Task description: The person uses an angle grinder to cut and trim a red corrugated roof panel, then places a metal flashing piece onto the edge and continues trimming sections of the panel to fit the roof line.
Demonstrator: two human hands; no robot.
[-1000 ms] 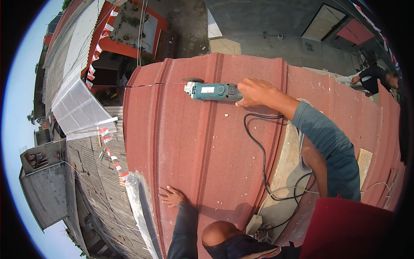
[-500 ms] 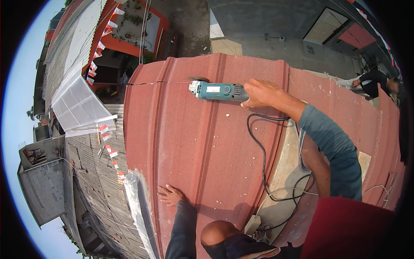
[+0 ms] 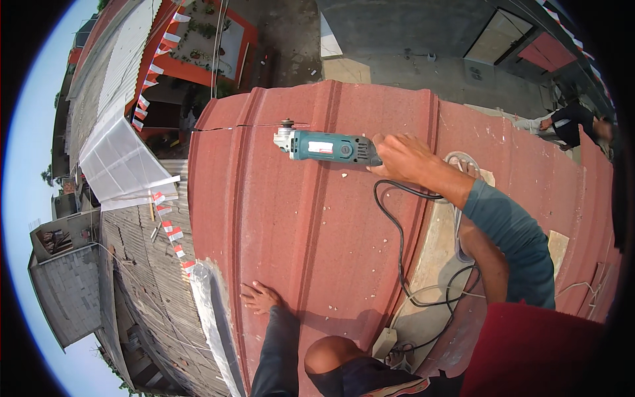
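My right hand (image 3: 405,157) is wrapped round the rear of a teal angle grinder (image 3: 324,147) with a silver gear head. The grinder lies level over the red metal roof sheet (image 3: 278,198), its head pointing left. Its disc (image 3: 287,124) shows almost edge-on beside a thin dark cut line (image 3: 225,127) near the sheet's far edge. Whether the disc touches the metal I cannot tell. Lower down, my left hand (image 3: 261,298) lies flat on the sheet, fingers spread, holding nothing.
A black power cord (image 3: 400,245) loops to a pale socket block (image 3: 385,344) near my knee. My sandalled foot (image 3: 463,165) stands on a pale board (image 3: 430,258). Beyond the roof edge is a drop to a yard. Another person (image 3: 572,126) is at far right. Bunting (image 3: 169,225) hangs left.
My right hand has shifted the grinder slightly left and turned it, so the disc now shows as a thin line. My left hand has stayed on the sheet.
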